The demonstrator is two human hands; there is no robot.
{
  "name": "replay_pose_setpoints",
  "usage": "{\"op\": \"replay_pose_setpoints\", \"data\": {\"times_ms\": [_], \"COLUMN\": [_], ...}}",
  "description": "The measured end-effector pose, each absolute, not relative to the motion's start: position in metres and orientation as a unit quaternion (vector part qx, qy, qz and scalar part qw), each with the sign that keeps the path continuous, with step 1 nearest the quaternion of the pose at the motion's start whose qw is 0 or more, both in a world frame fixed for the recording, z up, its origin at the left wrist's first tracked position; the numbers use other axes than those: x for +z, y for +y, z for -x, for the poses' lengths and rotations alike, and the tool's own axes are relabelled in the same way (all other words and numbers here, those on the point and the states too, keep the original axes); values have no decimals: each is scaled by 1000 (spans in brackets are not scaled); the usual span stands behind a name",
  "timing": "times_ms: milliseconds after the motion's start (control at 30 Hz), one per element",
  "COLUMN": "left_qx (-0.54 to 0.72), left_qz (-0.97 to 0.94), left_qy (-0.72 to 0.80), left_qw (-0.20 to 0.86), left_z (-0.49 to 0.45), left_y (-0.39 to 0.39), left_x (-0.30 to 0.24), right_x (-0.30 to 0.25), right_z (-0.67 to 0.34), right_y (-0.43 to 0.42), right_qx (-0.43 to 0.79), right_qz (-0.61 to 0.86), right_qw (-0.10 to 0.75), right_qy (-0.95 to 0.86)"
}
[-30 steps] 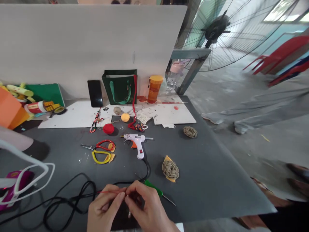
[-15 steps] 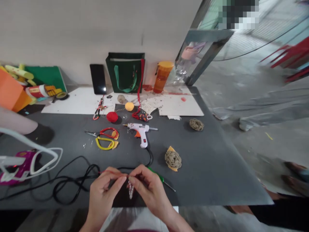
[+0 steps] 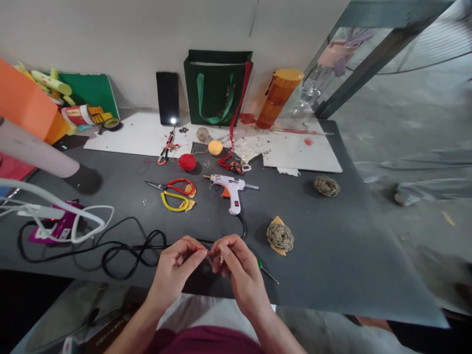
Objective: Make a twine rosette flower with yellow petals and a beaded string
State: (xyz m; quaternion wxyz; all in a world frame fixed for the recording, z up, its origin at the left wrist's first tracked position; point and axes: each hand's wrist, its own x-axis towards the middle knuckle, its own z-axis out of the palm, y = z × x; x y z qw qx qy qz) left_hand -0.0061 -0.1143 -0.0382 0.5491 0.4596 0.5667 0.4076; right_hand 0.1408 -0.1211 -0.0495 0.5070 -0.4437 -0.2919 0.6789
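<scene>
My left hand [image 3: 180, 263] pinches thumb against forefinger above the table's front edge, with red thread [image 3: 190, 241] running over its fingers. Close beside it, my right hand [image 3: 239, 270] has its fingers curled around a short string of small shiny beads [image 3: 221, 258]. The thread's end between the two hands is too small to make out. Just right of my right hand shows a screwdriver [image 3: 270, 273], its green handle mostly hidden. A coiled cord flower [image 3: 280, 237] on yellowish backing lies farther right. Beyond my hands rests a white glue gun [image 3: 232, 189].
Scissors [image 3: 176, 194] with red and yellow handles lie left of the glue gun. A black cable [image 3: 136, 255] loops at front left. Behind stand a phone [image 3: 168, 98], a dark green bag [image 3: 217, 88] and an orange bottle [image 3: 279, 98]. Another cord flower [image 3: 326, 186] sits right.
The beads hung down between my hands before; now they are up at my right fingers, and the hands are slightly farther apart. The whole view has shifted, uncovering more of the table's left side.
</scene>
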Motion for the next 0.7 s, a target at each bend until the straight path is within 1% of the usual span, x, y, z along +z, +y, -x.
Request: {"op": "replay_pose_setpoints", "data": {"times_ms": [167,367,500,700], "left_qx": [412,421,447,480], "left_qz": [-361,-230,-140,-47], "left_qy": [528,457,411,369], "left_qw": [649,749,782,794], "left_z": [10,11,15,19], "left_y": [-115,-112,-110,-110], "left_x": [-46,-43,-40,-39], "right_x": [-45,-43,-43,-45], "right_z": [-144,-149,-152,-153], "right_y": [-118,-116,-117,-118], "right_qx": [775,810,805,794], "right_qz": [368,273,248,263], "right_qw": [498,518,538,548], "right_qy": [-131,-24,20,2]}}
